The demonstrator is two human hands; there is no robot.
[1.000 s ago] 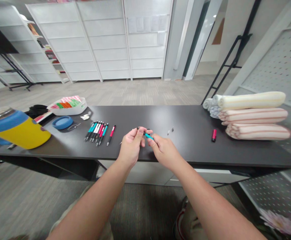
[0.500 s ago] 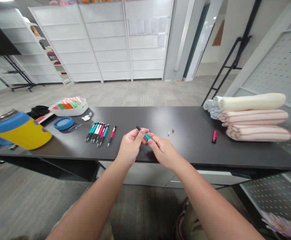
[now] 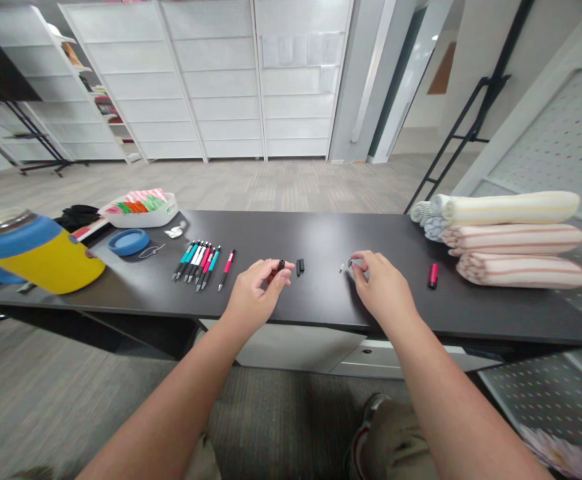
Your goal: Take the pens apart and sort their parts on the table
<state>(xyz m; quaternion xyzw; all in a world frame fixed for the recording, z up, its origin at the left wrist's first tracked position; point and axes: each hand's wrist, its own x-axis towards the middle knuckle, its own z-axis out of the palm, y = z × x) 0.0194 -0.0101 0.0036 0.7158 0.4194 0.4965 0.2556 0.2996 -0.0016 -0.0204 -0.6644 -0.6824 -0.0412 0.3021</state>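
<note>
My left hand [image 3: 255, 290] is closed on a pen piece whose black tip [image 3: 281, 264] sticks out past the fingers, just above the dark table [image 3: 321, 300]. A small black part [image 3: 299, 267] lies on the table just right of that tip. My right hand [image 3: 381, 285] is farther right, its fingertips pinched on a small grey part [image 3: 351, 263]. Another tiny part [image 3: 341, 268] lies beside it. A row of several teal, pink and white pens [image 3: 199, 257] lies to the left of my left hand.
A short red pen piece [image 3: 433, 275] lies right of my right hand. Rolled striped towels [image 3: 511, 237] are stacked at the right end. At the left are a blue lid [image 3: 129, 241], a white tray [image 3: 161, 215] of coloured items and a yellow-and-blue container [image 3: 35, 257].
My hands have come apart. The right hand let go of the teal pen and moved right to the small parts. A black part now lies on the table between the hands.
</note>
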